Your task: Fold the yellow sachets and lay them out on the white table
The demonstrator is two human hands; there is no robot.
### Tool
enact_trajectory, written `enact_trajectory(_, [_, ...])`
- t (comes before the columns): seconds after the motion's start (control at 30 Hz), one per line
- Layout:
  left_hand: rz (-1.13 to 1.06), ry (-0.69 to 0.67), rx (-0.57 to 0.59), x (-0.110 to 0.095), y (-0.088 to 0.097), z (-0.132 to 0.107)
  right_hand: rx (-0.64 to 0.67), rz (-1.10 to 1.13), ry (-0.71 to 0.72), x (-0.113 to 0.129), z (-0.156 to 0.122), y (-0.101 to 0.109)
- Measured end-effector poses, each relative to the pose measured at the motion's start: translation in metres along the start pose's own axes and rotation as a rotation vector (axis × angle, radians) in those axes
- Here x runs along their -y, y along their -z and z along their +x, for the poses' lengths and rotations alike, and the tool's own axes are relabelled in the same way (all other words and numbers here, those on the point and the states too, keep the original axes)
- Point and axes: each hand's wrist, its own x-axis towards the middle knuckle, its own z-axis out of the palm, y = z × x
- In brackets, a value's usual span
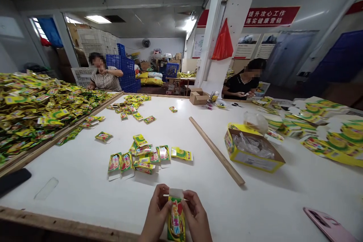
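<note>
Between my two hands, near the table's front edge, is a small green and yellow printed carton (176, 221) with its white end flap standing up. My left hand (159, 210) grips its left side, thumb on the front face. On the opposite side my right hand (195, 211) holds it the same way, fingers curled by the flap. Beyond the hands lies a loose group of similar small cartons (126, 162), some with white flaps sticking out. One yellow-sided carton (181, 154) rests at the right end of that group.
A wooden strip (217, 151) lies across the white table (221, 211). Right of it stands a yellow display box (253, 162) with clear plastic bags inside. A large carton heap (42, 106) fills the left. Phones (330, 227) lie near both sides. Two people sit across the table.
</note>
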Motion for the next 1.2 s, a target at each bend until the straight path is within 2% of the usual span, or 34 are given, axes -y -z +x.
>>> enact_trajectory(0.1, [0.042, 0.002, -0.009, -0.003, 0.0, -0.002, -0.03, 0.026, -0.004, 0.002, -0.002, -0.001])
enact_trajectory(0.2, [0.151, 0.022, 0.009, -0.006, 0.001, -0.003, 0.035, -0.013, -0.028, 0.006, -0.002, -0.001])
enact_trajectory(0.37, [0.278, -0.048, -0.011, -0.014, -0.002, -0.003, 0.051, -0.061, 0.006, 0.016, -0.003, -0.005])
enact_trajectory(0.57, [0.276, -0.051, -0.069, -0.012, -0.003, -0.004, -0.001, -0.076, 0.007, 0.014, -0.004, -0.014])
enact_trajectory(0.8, [0.336, -0.042, -0.104, -0.014, -0.01, -0.003, -0.051, -0.122, 0.004, 0.013, -0.004, -0.013])
enact_trajectory(1.07, [0.359, -0.033, -0.133, -0.018, -0.017, 0.002, -0.022, -0.142, 0.001, 0.03, 0.001, -0.012])
enact_trajectory(1.2, [0.325, -0.019, -0.117, -0.014, -0.016, 0.0, -0.011, -0.117, 0.001, 0.03, 0.0, -0.012])
